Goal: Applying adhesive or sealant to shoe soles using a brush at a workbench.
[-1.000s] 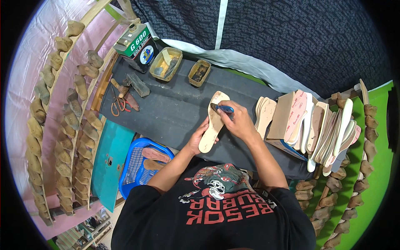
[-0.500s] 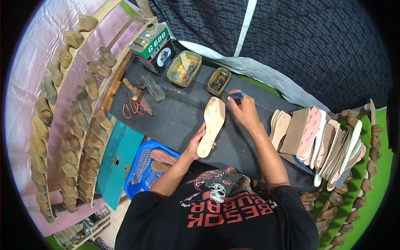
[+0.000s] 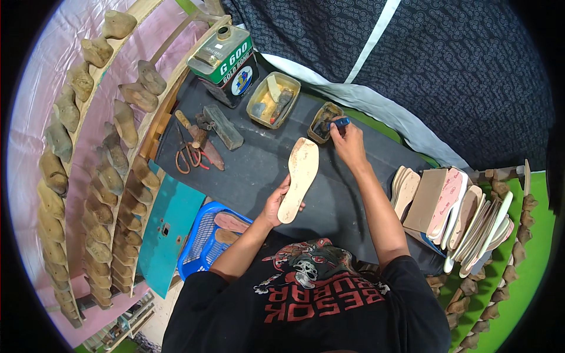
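Our left hand (image 3: pixel 276 203) grips the near end of a pale insole (image 3: pixel 299 178), which lies long on the dark table (image 3: pixel 247 170), toe pointing far. Our right hand (image 3: pixel 348 143) grasps a blue-handled brush (image 3: pixel 339 123) at a small tin (image 3: pixel 325 122). Left of it stands a yellow tray (image 3: pixel 273 100), and scissors (image 3: pixel 189 154) lie further left.

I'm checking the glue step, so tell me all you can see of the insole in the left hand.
The insole is a flat, pale tan, foot-shaped piece, like board or leather, its upper face mottled and smudged. It lies lengthwise over the dark worktop, toe end toward the small tin. The left hand grips its heel end; nothing else touches it.
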Action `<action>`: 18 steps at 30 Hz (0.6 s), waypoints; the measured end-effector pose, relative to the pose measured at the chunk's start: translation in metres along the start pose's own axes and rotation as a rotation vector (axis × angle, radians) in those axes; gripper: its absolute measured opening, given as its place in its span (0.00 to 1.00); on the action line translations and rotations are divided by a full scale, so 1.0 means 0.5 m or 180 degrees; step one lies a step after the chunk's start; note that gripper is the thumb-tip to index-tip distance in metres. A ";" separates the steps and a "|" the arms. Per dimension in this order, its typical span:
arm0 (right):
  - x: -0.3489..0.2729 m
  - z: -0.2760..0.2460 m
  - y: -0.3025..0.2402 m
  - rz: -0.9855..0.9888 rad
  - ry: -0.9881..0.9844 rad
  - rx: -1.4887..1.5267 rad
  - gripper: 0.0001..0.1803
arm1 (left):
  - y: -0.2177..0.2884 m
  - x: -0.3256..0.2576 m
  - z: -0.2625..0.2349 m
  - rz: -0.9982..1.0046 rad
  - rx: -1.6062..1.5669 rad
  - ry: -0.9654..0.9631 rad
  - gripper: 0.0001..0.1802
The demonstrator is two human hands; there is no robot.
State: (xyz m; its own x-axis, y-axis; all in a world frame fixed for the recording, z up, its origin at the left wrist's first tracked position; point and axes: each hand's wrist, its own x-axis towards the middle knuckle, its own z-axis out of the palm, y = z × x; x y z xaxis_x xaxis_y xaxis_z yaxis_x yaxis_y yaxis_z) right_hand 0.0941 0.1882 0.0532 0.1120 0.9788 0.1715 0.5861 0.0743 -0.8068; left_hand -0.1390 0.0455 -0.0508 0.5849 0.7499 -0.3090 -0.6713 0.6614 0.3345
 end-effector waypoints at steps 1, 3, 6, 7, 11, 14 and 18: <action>0.004 0.004 0.005 0.0010 -0.0008 -0.0006 0.11 | 0.005 0.002 -0.003 -0.0006 -0.0011 0.0006 0.41; 0.008 0.008 0.012 0.0248 -0.0322 -0.0515 0.12 | 0.013 0.007 -0.008 -0.0028 0.0036 0.0003 0.41; 0.003 0.011 0.010 0.0139 0.0039 -0.0193 0.11 | 0.024 0.015 -0.018 -0.0073 0.0074 -0.0045 0.41; 0.002 0.010 0.007 0.0150 0.0039 -0.0206 0.11 | 0.025 0.016 -0.020 -0.0085 0.0063 -0.0049 0.41; 0.004 -0.003 0.006 0.0135 0.0271 -0.0017 0.11 | 0.030 0.027 -0.018 -0.0173 -0.0110 -0.0097 0.38; 0.000 -0.014 0.017 0.0193 0.0291 -0.0032 0.11 | 0.022 0.039 -0.017 -0.0220 -0.0094 -0.0145 0.37; -0.004 -0.026 0.017 0.0199 0.0412 0.0245 0.10 | 0.008 0.051 -0.008 -0.0259 -0.0064 -0.0161 0.38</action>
State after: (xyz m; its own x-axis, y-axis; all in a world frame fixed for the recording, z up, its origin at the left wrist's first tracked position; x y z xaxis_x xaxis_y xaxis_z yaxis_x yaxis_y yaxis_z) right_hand 0.1095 0.1842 0.0535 0.2517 0.9496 0.1870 0.5120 0.0333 -0.8583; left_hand -0.1289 0.0672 -0.0610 0.6598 0.6937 -0.2888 -0.6293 0.7202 0.2921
